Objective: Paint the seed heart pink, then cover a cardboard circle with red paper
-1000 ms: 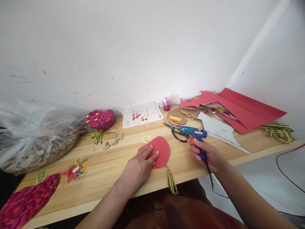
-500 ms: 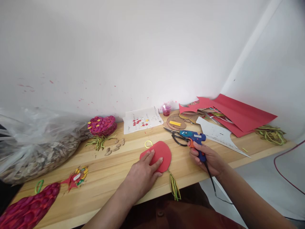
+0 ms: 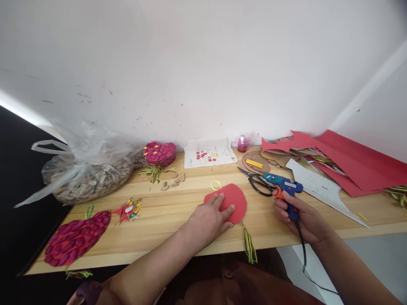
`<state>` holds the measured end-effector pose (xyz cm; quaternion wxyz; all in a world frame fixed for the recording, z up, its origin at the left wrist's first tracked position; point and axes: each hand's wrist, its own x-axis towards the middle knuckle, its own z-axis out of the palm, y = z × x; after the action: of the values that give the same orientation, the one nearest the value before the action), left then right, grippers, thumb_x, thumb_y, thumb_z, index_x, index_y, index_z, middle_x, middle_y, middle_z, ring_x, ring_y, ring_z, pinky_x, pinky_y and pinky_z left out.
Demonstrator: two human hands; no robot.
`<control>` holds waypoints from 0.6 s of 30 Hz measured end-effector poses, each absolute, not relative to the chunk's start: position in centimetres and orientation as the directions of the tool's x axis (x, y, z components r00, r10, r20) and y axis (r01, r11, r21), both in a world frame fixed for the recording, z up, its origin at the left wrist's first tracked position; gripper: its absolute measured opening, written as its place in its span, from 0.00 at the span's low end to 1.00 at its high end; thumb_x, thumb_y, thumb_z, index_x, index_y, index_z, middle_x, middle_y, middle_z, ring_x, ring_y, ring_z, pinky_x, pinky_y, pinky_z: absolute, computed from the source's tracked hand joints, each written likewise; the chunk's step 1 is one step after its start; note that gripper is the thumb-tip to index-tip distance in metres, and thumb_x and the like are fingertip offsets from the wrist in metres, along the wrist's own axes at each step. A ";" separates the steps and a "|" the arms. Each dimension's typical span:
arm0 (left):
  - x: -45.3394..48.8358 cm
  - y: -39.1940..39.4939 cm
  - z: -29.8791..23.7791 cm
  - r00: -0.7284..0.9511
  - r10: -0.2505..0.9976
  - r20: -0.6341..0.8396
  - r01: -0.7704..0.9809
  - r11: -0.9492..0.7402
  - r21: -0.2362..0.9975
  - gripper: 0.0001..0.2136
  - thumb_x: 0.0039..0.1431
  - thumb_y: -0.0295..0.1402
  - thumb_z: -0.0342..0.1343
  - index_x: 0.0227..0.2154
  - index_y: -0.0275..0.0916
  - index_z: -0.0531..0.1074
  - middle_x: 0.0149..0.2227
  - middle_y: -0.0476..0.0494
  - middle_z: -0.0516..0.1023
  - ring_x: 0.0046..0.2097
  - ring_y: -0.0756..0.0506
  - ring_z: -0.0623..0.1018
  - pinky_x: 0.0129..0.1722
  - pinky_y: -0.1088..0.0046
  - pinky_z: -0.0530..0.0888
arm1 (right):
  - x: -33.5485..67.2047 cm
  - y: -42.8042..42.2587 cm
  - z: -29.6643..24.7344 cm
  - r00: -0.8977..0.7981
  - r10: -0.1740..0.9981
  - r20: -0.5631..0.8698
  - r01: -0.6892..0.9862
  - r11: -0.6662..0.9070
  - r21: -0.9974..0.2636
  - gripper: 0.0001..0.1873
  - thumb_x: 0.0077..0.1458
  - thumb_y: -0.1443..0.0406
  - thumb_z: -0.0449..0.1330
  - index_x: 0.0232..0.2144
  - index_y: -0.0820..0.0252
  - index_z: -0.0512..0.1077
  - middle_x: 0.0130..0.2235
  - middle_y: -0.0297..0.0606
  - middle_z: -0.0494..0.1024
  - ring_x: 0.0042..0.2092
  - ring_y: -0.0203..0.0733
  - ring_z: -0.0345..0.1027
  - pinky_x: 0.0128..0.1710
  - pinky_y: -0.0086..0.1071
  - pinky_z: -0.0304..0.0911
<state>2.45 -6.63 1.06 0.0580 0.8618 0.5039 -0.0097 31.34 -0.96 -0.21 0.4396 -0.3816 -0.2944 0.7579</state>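
Note:
My left hand (image 3: 211, 216) lies flat with fingers spread on a red rounded paper piece (image 3: 237, 199) on the table. A yellow loop (image 3: 216, 184) sticks out of its far side, and a green and yellow yarn tassel (image 3: 249, 245) hangs from its near side over the table edge. My right hand (image 3: 294, 212) is wrapped around the handle of a blue glue gun (image 3: 288, 186), its nozzle pointing left. Beneath the nozzle, black-handled scissors (image 3: 259, 182) rest on the wood. Several peanuts (image 3: 174, 181) lie loose further left.
A plastic bag of peanut shells (image 3: 92, 178) stands at left. Near it are purple shell-covered ornaments (image 3: 78, 237) and a stack of similar ones (image 3: 160, 153). Paper stars lie on a white sheet (image 3: 190, 159), beside a cup of pink paint (image 3: 243, 145). Red paper (image 3: 359, 161) is piled at right.
The view has swung left, showing more of the bag and the left ornament. My left hand stays on the red piece, and my right hand still holds the glue gun above the table.

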 end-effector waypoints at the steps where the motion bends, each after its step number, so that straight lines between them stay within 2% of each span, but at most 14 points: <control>1: 2.4 -6.6 0.9 0.498 0.864 -0.075 0.866 -0.493 0.084 0.27 0.70 0.48 0.47 0.66 0.44 0.65 0.68 0.24 0.61 0.66 0.29 0.68 0.56 0.51 0.74 | 31.3 -1.0 -0.1 -0.312 0.894 -0.323 -0.442 -0.437 -0.783 0.16 0.50 0.58 0.72 0.37 0.58 0.76 0.24 0.28 0.67 0.23 0.28 0.61 0.20 0.20 0.63; 4: 2.4 -6.5 0.6 0.512 0.856 -0.069 0.858 -0.508 0.071 0.27 0.70 0.47 0.45 0.67 0.44 0.63 0.69 0.24 0.60 0.67 0.29 0.67 0.58 0.52 0.73 | 30.7 -1.2 0.4 -0.229 0.897 -0.379 -0.409 -0.442 -0.799 0.17 0.47 0.58 0.74 0.36 0.58 0.76 0.26 0.30 0.72 0.25 0.31 0.68 0.23 0.21 0.70; 8: 2.4 -6.6 0.4 0.510 0.859 -0.051 0.860 -0.506 0.071 0.26 0.70 0.47 0.47 0.67 0.46 0.63 0.69 0.26 0.61 0.67 0.31 0.67 0.58 0.55 0.73 | 28.6 -2.1 1.0 -0.119 0.913 -0.391 -0.375 -0.406 -0.833 0.13 0.52 0.57 0.71 0.35 0.57 0.76 0.33 0.37 0.81 0.38 0.42 0.80 0.40 0.31 0.79; 12: 2.4 -6.6 0.6 0.505 0.863 -0.038 0.861 -0.500 0.092 0.26 0.69 0.48 0.48 0.66 0.46 0.64 0.68 0.26 0.62 0.67 0.32 0.67 0.58 0.56 0.73 | 26.2 -3.3 1.4 -0.081 0.931 -0.357 -0.395 -0.359 -0.846 0.13 0.53 0.56 0.70 0.36 0.55 0.76 0.39 0.39 0.84 0.47 0.48 0.80 0.49 0.38 0.78; 18: 2.1 -6.3 0.1 0.523 0.852 -0.027 0.850 -0.519 0.091 0.27 0.70 0.48 0.46 0.66 0.45 0.64 0.69 0.24 0.60 0.67 0.30 0.66 0.59 0.55 0.72 | 25.4 -3.7 1.2 -0.077 0.899 -0.431 -0.408 -0.423 -0.809 0.09 0.56 0.58 0.68 0.37 0.55 0.76 0.41 0.41 0.85 0.50 0.50 0.80 0.52 0.41 0.77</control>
<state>2.13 -6.27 0.12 0.0462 0.8714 0.4883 0.0103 25.40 -3.67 1.22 0.4740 -0.4865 -0.2524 0.6892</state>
